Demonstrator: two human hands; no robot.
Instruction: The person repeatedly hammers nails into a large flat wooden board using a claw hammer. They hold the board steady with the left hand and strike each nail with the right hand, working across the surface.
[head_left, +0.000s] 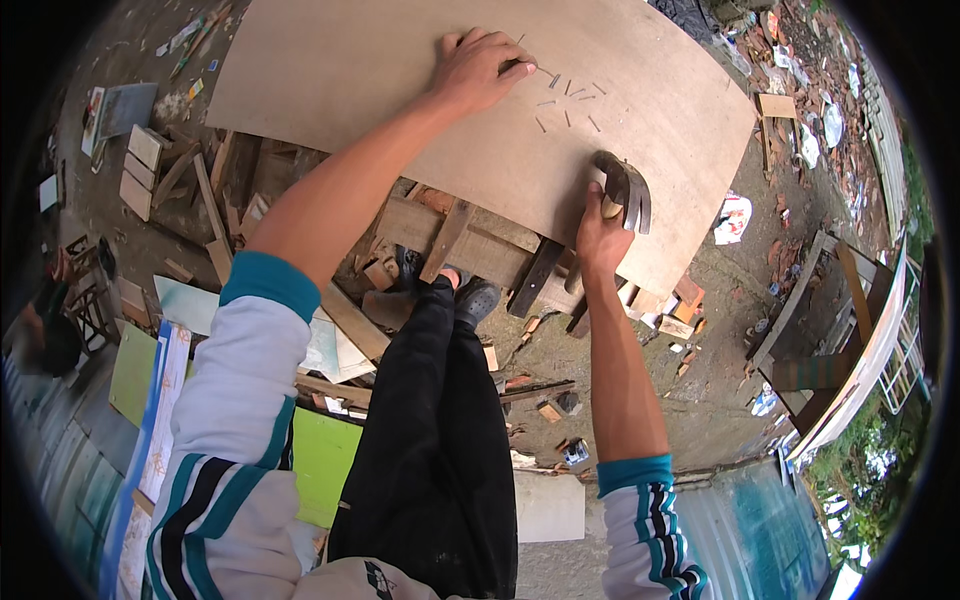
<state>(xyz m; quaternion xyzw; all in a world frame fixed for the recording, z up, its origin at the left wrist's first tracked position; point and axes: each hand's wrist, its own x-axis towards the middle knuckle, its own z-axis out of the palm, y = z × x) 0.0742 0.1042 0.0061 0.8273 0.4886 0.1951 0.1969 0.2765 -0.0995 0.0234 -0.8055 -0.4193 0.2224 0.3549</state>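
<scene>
A large tan plywood sheet [380, 70] lies flat on a rough frame of wooden battens. Several loose nails [568, 105] are scattered on it toward the right. My left hand [478, 68] rests on the sheet just left of the nails, fingers curled as if pinching one; whether it holds a nail I cannot tell. My right hand [600, 235] grips the wooden handle of a claw hammer [625, 190] at the sheet's near edge, the dark head over the board. Black trousers and dark shoes stand below the frame.
Wood offcuts and planks [210, 200] lie on the dirt to the left and under the sheet. Green and white panels [325, 455] lie near my legs. Rubble and litter [800, 90] cover the ground at right, beside a wooden frame [820, 300] and corrugated sheeting [760, 520].
</scene>
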